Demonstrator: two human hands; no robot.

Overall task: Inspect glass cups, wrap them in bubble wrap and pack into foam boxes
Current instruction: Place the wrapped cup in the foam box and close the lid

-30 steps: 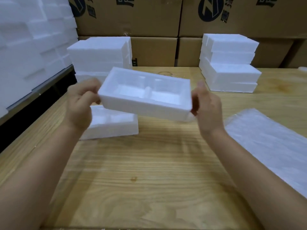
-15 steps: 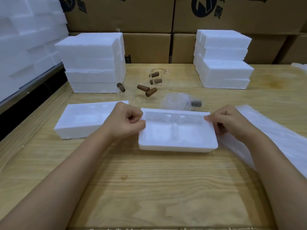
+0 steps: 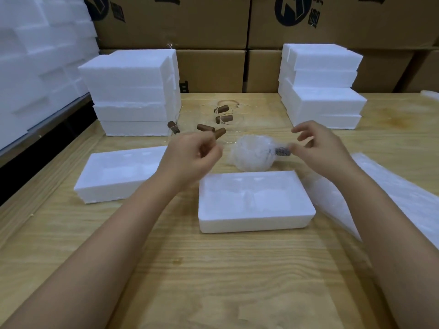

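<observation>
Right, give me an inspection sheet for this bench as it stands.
surface: wooden table, one small dark spot near the middle.
job's things: open foam box at centre, both compartments unfilled; bubble-wrapped cup lying just behind it; unwrapped glass cups with brown handles further back; bubble wrap sheet at right.
clutter: second foam box at left; left foam stack and right foam stack at the back.
grips: left hand fingers curled, blurred, hold unclear; right hand fingers spread beside the wrapped cup's handle end.
cables: nothing seen.
surroundings: cardboard cartons behind; foam blocks piled at left.
</observation>
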